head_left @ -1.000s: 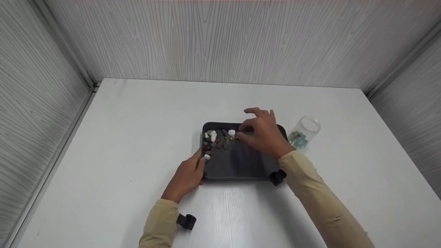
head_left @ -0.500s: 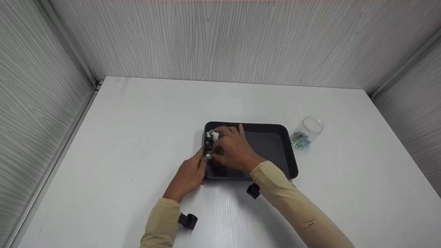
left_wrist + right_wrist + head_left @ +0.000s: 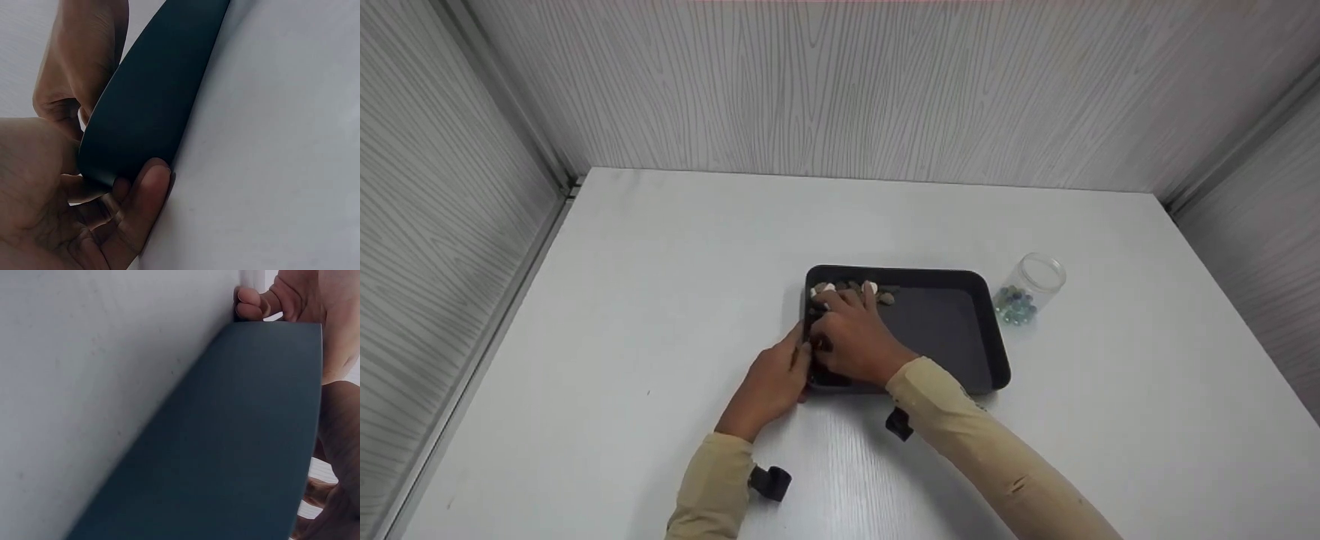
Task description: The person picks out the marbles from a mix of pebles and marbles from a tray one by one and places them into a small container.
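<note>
A dark shallow tray [image 3: 952, 330] lies on the white table. My left hand [image 3: 769, 382] grips its near left corner, thumb along the wall; in the left wrist view, curled fingers [image 3: 147, 194] reach under the tray's edge. My right hand [image 3: 855, 337] is down inside the tray at its left side, thumb and forefinger pinched on a small reddish-brown pebble, mostly hidden by the fingers. Several white, brown and grey pebbles show along the back left of the tray, among them a white pebble [image 3: 871, 286] and a tan pebble [image 3: 886, 298]. Others are under the right hand.
Just right of the tray, a clear jar [image 3: 1041, 274] leans at a tilt, with several bluish-green glass beads [image 3: 1015, 306] in it. Grey wood-grain panels [image 3: 840, 90] stand behind the table and at both sides.
My right hand has moved left and towards me, from the back pebbles to the tray's left wall, its fingers pinched. The left hand keeps its grip on the tray.
</note>
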Available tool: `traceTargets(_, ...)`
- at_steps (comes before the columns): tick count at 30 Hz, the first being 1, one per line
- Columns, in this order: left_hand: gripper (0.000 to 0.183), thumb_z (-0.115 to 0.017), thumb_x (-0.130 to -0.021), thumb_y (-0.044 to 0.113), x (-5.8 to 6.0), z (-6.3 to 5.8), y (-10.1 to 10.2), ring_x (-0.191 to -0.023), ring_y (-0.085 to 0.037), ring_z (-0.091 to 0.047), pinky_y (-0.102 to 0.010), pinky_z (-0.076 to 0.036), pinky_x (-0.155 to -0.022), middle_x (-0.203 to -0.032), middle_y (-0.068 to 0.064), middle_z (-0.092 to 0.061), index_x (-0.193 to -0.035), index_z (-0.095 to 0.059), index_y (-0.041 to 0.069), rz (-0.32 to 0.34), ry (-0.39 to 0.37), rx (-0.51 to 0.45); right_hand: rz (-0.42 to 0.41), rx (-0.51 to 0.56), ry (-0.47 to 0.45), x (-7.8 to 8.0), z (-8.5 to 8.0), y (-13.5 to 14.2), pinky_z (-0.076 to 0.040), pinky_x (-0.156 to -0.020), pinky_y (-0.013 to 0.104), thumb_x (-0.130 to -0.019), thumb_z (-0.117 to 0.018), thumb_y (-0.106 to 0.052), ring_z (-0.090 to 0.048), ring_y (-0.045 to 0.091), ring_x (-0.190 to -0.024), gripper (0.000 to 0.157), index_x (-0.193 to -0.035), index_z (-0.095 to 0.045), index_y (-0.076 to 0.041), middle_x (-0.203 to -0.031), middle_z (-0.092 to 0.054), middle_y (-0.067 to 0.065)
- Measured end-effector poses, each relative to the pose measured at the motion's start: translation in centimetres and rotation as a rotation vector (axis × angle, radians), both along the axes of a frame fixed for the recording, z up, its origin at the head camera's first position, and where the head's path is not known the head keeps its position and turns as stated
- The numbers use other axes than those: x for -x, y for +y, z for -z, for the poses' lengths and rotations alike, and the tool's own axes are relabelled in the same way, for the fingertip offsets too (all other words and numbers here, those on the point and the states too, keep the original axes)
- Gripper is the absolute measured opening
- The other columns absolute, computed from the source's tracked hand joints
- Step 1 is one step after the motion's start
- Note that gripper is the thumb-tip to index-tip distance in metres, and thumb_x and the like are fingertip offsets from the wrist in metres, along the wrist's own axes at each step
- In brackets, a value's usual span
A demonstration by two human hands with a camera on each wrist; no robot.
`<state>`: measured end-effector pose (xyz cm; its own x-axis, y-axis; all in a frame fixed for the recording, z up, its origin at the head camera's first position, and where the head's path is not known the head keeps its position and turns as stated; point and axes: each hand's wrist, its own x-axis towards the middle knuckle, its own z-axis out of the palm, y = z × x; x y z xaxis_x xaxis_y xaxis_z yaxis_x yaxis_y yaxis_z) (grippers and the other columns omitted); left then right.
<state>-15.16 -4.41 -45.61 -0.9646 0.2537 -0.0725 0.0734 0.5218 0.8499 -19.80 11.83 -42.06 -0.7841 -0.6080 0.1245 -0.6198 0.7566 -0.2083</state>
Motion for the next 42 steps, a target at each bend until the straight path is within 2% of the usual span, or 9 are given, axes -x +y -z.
traceTargets(9, 0.051, -0.034, -0.112, 0.026, 0.0, 0.0, 0.1, -0.063, -0.014, -0.063, -0.035, -0.052, -0.066, -0.086, -0.004, -0.062, -0.161, -0.028, 0.013, 0.003, -0.016, -0.010, 0.000, 0.025, -0.025, 0.1, 0.1, 0.4, -0.018, -0.108, 0.076, -0.088, -0.080, -0.018, -0.046, 0.035, -0.133, 0.012, -0.098, -0.082, -0.013, -0.142, -0.054, 0.011)
traceTargets(13, 0.051, -0.035, -0.112, 0.026, 0.1, 0.1, 0.0, -0.064, -0.015, -0.064, -0.035, -0.052, -0.068, -0.087, -0.005, -0.062, -0.161, -0.029, 0.014, -0.010, -0.026, -0.012, 0.014, 0.073, -0.030, 0.4, -0.9, 1.1, -0.016, -0.109, 0.076, -0.088, -0.081, -0.021, -0.046, 0.035, -0.133, 0.011, -0.095, -0.082, -0.012, -0.143, -0.053, 0.010)
traceTargets(17, 0.054, -0.036, -0.111, 0.023, 0.1, 0.2, 0.0, -0.063, -0.014, -0.065, -0.036, -0.053, -0.071, -0.092, -0.008, -0.063, -0.161, -0.025, 0.008, -0.024, -0.038, -0.017, 0.034, 0.101, 0.002, 0.9, -2.5, 2.9, -0.014, -0.110, 0.076, -0.088, -0.082, -0.022, -0.045, 0.035, -0.134, 0.008, -0.091, -0.082, -0.014, -0.142, -0.055, 0.011)
traceTargets(24, 0.055, -0.037, -0.112, 0.024, 0.2, 0.3, 0.0, -0.063, -0.015, -0.064, -0.039, -0.052, -0.076, -0.095, -0.010, -0.063, -0.161, -0.023, 0.003, -0.017, -0.042, -0.018, 0.126, 0.180, 0.072, 2.1, -6.0, 9.0, -0.010, -0.111, 0.074, -0.089, -0.080, -0.022, -0.047, 0.042, -0.129, 0.010, -0.090, -0.080, -0.012, -0.143, -0.054, 0.015)
traceTargets(29, 0.055, -0.036, -0.112, 0.025, 0.1, 0.3, 0.1, -0.063, -0.014, -0.064, -0.041, -0.052, -0.080, -0.096, -0.010, -0.064, -0.161, -0.023, 0.003, -0.017, -0.044, -0.012, 0.206, 0.256, 0.103, 2.8, -7.8, 14.3, -0.010, -0.111, 0.074, -0.087, -0.081, -0.015, -0.044, 0.043, -0.133, 0.008, -0.087, -0.080, -0.007, -0.141, -0.054, 0.022)
traceTargets(35, 0.055, -0.036, -0.112, 0.025, -0.1, 0.2, 0.1, -0.062, -0.015, -0.064, -0.043, -0.050, -0.087, -0.086, -0.005, -0.062, -0.161, -0.021, 0.005, -0.006, -0.039, -0.041, 0.265, 0.294, 0.204, 2.6, -8.6, 19.7, -0.021, -0.103, 0.072, -0.083, -0.082, -0.005, -0.046, 0.049, -0.128, 0.007, -0.084, -0.079, 0.000, -0.134, -0.056, 0.031)
traceTargets(42, 0.054, -0.037, -0.112, 0.024, -0.1, 0.1, 0.1, -0.062, -0.015, -0.063, -0.041, -0.051, -0.079, -0.087, -0.004, -0.062, -0.162, -0.023, 0.008, -0.004, -0.027, -0.043, 0.388, 0.306, 0.181, 1.9, -8.9, 24.6, -0.009, -0.106, 0.080, -0.086, -0.079, -0.009, -0.042, 0.053, -0.131, 0.013, -0.090, -0.078, 0.004, -0.135, -0.053, 0.033)
